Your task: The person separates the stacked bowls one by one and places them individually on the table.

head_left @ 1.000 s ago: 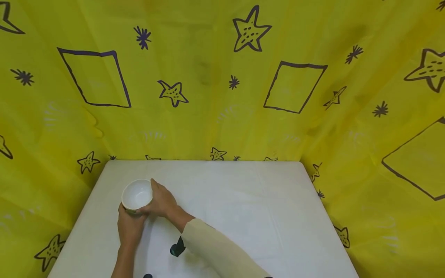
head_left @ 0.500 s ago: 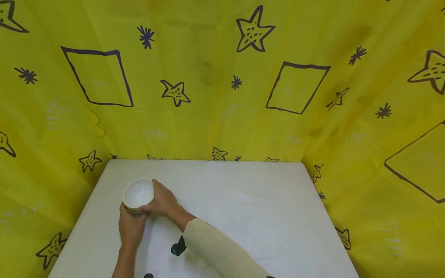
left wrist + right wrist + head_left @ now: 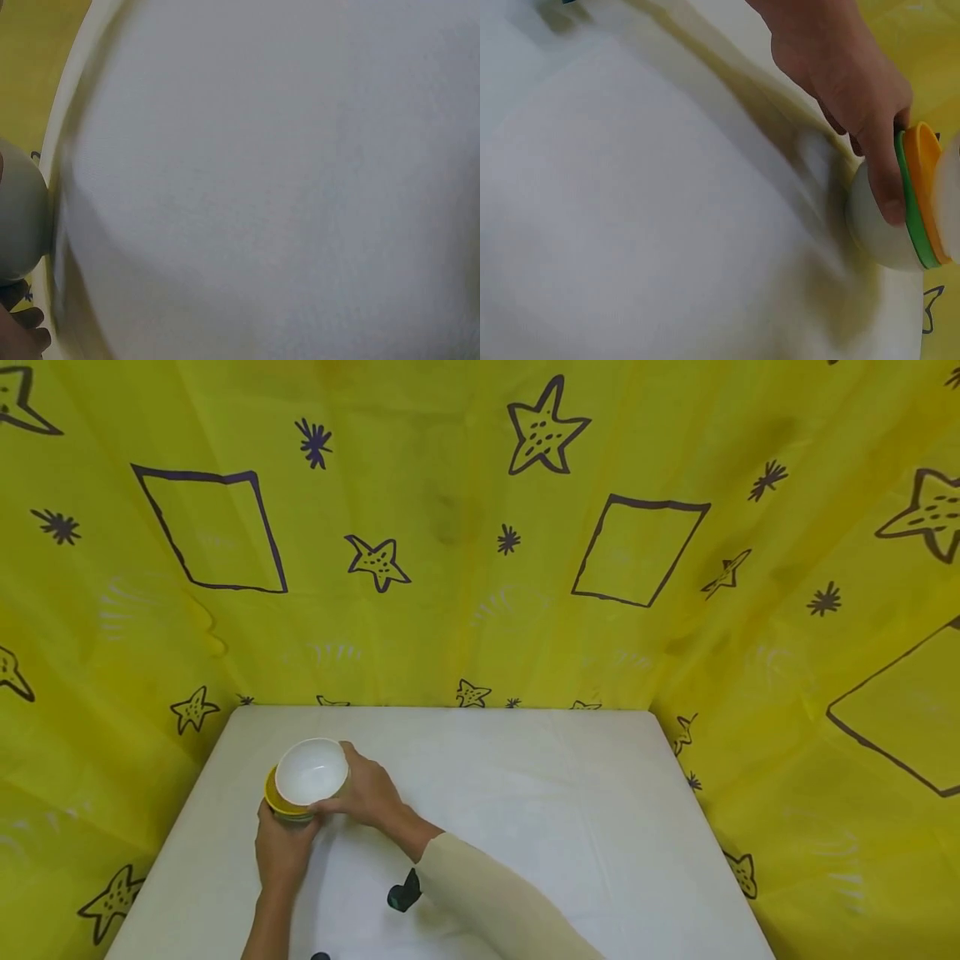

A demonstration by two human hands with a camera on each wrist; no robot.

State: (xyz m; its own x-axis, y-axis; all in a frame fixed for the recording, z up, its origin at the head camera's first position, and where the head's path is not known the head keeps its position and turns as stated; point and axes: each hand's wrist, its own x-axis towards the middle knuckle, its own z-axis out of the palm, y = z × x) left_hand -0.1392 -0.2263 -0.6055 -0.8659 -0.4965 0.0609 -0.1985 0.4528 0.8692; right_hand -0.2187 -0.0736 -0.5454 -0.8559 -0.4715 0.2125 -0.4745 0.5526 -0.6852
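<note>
My right hand [image 3: 371, 789] grips a white bowl [image 3: 311, 772] by its right side, thumb at the near rim. Just under and left of it, a yellow bowl [image 3: 277, 800] shows as a crescent, topmost in a stack. From the near side, my left hand [image 3: 283, 852] holds this stack. In the right wrist view, fingers lie along a pale outer bowl [image 3: 881, 244], with a green rim [image 3: 913, 199] and the yellow-orange rim inside it; the white bowl is cut off at the edge. The left wrist view catches only a pale bowl side [image 3: 21, 217] and some fingertips [image 3: 31, 330].
Below the right forearm, a small dark green object [image 3: 405, 893] lies on the white table [image 3: 525, 827]. Another dark thing [image 3: 321, 956] is cut off by the bottom edge. Yellow patterned curtains [image 3: 450, 627] surround the table's back and sides.
The white bowl has moved up and to the right in my right hand, uncovering the yellow bowl beneath. My left hand stays nearly in place with the stack.
</note>
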